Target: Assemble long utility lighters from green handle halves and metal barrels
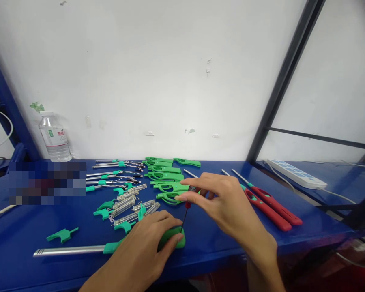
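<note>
One green plastic, silver-tubed lighter [110, 247]: likely light, stiff; handle [181, 243] best for gripping, my left hand [150, 241] closed there; above it, my right hand [217, 198] pinches a slim red-handled screwdriver [187, 205].

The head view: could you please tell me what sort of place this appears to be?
Probably a small assembly or repair workbench: green handles and metal tubes lie in groups on a blue table, and the right hand holds a screwdriver.

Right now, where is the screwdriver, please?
In the head view, the screwdriver is just right of centre, below mid-height, held in the right-hand grip, its tip at the right end of the green handle in the left-hand grip.
</note>
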A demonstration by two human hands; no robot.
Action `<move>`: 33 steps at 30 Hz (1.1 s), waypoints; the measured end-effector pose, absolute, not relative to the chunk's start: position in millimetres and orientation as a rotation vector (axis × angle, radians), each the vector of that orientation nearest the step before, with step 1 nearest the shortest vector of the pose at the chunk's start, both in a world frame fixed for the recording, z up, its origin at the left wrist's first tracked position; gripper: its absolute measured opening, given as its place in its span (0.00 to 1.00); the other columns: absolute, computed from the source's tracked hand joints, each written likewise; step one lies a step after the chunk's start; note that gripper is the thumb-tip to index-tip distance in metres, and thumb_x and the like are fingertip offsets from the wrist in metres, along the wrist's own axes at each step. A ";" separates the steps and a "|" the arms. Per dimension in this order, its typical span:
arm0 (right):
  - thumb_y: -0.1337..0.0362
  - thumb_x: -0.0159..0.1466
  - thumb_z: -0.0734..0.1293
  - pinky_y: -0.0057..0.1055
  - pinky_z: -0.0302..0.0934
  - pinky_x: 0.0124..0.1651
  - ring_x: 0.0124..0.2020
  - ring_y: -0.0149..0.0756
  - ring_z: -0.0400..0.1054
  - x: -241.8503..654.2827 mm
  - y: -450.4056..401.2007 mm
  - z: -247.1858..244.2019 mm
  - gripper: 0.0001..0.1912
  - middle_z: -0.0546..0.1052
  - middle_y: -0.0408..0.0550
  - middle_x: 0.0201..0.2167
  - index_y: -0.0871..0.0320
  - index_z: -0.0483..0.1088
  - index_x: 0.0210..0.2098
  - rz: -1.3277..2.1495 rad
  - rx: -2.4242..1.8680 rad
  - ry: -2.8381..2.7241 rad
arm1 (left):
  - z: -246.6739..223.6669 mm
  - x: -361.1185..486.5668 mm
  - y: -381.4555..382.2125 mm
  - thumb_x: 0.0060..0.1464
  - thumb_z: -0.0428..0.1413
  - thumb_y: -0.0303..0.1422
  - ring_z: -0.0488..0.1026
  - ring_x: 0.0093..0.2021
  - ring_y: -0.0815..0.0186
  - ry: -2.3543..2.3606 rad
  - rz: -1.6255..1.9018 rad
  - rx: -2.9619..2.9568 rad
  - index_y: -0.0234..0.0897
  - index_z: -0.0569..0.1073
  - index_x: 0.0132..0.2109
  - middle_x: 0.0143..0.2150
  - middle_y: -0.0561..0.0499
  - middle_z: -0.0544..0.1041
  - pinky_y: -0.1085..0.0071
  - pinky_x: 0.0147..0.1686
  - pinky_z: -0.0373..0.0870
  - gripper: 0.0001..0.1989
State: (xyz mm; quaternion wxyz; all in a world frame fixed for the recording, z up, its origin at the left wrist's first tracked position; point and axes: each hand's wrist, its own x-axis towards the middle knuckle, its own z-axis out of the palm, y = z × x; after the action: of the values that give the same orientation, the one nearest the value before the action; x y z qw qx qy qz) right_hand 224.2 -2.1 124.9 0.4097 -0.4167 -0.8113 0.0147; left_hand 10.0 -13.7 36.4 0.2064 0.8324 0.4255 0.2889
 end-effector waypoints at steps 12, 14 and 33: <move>0.59 0.78 0.69 0.33 0.67 0.42 0.39 0.41 0.82 222.0 -13.9 123.7 0.11 0.88 0.42 0.40 0.48 0.85 0.44 0.063 -1.030 -2.102 | 28.3 22.1 -10.3 0.71 0.58 0.30 0.83 0.40 0.61 1.195 1.048 2.343 0.43 0.81 0.42 0.40 0.54 0.84 0.69 0.39 0.71 0.08; 0.63 0.79 0.66 0.34 0.66 0.43 0.39 0.41 0.82 223.3 -16.8 125.4 0.13 0.88 0.42 0.38 0.51 0.83 0.43 0.067 -1.066 -2.107 | 26.8 22.7 -11.0 0.72 0.57 0.30 0.82 0.41 0.61 1.186 1.046 2.347 0.43 0.81 0.43 0.41 0.54 0.84 0.68 0.40 0.71 0.09; 0.56 0.79 0.67 0.27 0.62 0.33 0.26 0.30 0.71 236.4 -17.9 134.6 0.13 0.84 0.38 0.33 0.50 0.83 0.43 0.468 -0.990 -2.032 | 29.2 22.6 -11.0 0.74 0.50 0.32 0.79 0.43 0.62 1.121 0.975 2.251 0.43 0.81 0.42 0.43 0.52 0.81 0.66 0.43 0.69 0.15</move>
State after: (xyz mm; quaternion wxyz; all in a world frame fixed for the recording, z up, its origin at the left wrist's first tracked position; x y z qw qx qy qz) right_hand 236.4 -17.9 134.6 0.4046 -0.3923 -0.8050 0.1854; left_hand 22.6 -11.0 29.2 0.2203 0.8141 0.4054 0.3527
